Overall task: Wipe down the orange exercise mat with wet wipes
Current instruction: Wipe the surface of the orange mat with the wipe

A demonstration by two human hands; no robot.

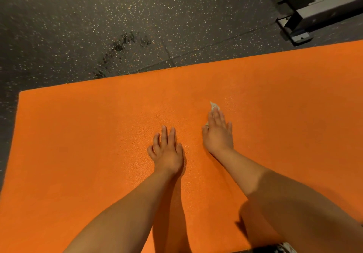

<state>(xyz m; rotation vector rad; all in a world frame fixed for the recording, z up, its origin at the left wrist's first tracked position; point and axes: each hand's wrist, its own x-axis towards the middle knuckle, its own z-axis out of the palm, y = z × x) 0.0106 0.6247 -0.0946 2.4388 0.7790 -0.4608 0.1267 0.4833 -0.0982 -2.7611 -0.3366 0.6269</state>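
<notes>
The right grip (218,133) lies flat, fingers straight, pressing the wipe (214,106) under it onto the mat (88,144) for full contact; the left grip (167,151), spread and holding nothing, just beside, likely braces the lean.

A gym: speckled rubber floor (78,17), steel machine base (306,15).

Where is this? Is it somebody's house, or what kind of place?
Most likely a gym. The floor is dark rubber with little coloured speckles, a big orange exercise mat lies on it, and the grey metal foot of what looks like a workout machine shows in the top right corner.
</notes>
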